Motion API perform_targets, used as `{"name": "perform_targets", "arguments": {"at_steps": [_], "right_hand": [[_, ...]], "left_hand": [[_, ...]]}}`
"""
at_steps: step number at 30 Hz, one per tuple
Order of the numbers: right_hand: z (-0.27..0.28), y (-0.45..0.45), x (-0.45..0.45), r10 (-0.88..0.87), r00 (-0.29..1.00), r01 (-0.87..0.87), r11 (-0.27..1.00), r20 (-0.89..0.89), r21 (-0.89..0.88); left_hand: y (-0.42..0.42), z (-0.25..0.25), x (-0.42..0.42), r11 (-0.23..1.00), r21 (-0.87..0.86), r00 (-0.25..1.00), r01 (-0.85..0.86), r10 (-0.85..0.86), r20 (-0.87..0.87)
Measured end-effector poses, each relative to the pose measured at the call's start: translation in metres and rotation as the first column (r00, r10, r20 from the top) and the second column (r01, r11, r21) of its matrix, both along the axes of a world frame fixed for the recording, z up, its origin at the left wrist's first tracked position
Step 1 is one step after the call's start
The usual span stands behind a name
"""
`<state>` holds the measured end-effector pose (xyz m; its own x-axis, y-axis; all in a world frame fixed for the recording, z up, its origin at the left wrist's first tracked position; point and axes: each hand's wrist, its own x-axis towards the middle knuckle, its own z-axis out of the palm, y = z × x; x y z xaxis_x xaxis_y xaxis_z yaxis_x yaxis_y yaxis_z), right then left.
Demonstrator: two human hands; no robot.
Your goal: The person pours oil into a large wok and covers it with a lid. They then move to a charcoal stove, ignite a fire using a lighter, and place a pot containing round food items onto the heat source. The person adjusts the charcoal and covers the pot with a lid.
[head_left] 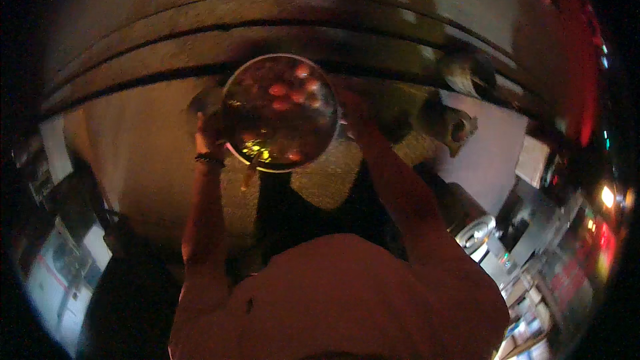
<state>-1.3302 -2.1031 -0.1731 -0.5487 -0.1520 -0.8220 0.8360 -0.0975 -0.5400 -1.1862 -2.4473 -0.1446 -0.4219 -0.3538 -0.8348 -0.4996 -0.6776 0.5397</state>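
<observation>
A round metal-rimmed pot or basin (pixel 285 146) is held level in front of my body, between both hands. Dark contents fill it, with several reddish lumps or reflections near the far side and bright yellow glints near the front left. My left hand (pixel 212 132) grips its left side; a dark bracelet circles that wrist. On the opposite side, my right hand (pixel 351 110) grips the rim, its fingers mostly lost in shadow. A short brownish thing (pixel 246 178) shows at the front left of the rim; too blurred to identify.
Curved step or kerb edges (pixel 280 23) cross the floor ahead. A dark-and-tan shape (pixel 452 127), possibly an animal, is at the right, near a pale panel (pixel 492 160). A round metal dish (pixel 475 234) and cluttered surfaces lie lower right. Light is dim.
</observation>
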Motion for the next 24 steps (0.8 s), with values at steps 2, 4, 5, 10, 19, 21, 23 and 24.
{"name": "perform_targets", "arguments": {"at_steps": [2,4,5,10,19,21,23,24], "right_hand": [[0.012,0.011,0.005,-0.022,0.998,0.019,0.998,-0.058,-0.056],[0.023,0.022,0.013,-0.052,0.983,0.032,0.993,-0.174,-0.114],[0.02,0.031,0.022,-0.08,0.949,0.035,0.988,-0.304,-0.15],[0.005,0.049,0.026,0.313,0.917,-0.262,0.94,-0.246,0.217],[0.027,0.062,0.073,-0.294,0.952,0.305,0.929,-0.085,0.209],[0.077,0.053,0.068,-0.353,0.93,0.367,0.885,-0.101,0.286],[0.097,0.052,0.073,-0.434,0.891,0.454,0.855,-0.133,0.251],[0.101,0.054,0.073,-0.44,0.886,0.461,0.866,-0.145,0.191]], "left_hand": [[0.003,0.005,-0.006,0.999,-0.019,0.999,0.037,-0.037,0.005],[0.01,0.014,-0.008,0.997,-0.032,0.997,0.072,-0.072,0.016],[0.014,0.017,-0.011,0.994,-0.038,0.995,0.098,-0.097,0.029],[0.006,0.04,-0.037,0.966,-0.068,0.966,0.249,-0.243,0.084],[-0.018,0.008,-0.067,0.61,0.669,0.904,0.424,-0.248,-0.347],[-0.007,0.02,-0.079,0.727,0.542,0.903,0.422,-0.286,-0.319],[0.031,0.083,-0.105,0.87,0.11,0.864,0.48,-0.491,0.115],[0.029,0.076,-0.107,0.849,0.137,0.845,0.511,-0.525,0.101]]}}
